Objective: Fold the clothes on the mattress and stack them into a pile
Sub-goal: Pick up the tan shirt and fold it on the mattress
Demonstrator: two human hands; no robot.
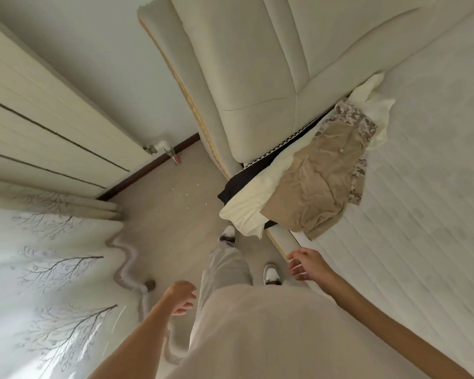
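Clothes pile (307,173): up past the right hand (309,265), near but not touching; further from the left hand (181,296).
Where: on the mattress (422,187) corner, by the padded headboard (257,77).
Count: approx. 5 pcs – 1 tan, 1 camo, 2 cream, 1 black.
Feel: tan one crumpled, cream ones smooth, mattress quilted w/ lines.
Right grip: fingers loosely bent, holds nothing, just over mattress edge.
Left grip: loose, holds nothing, beside leg.

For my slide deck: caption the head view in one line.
Person beside the mattress, both hands empty, nearing an unfolded clothes heap by the headboard.
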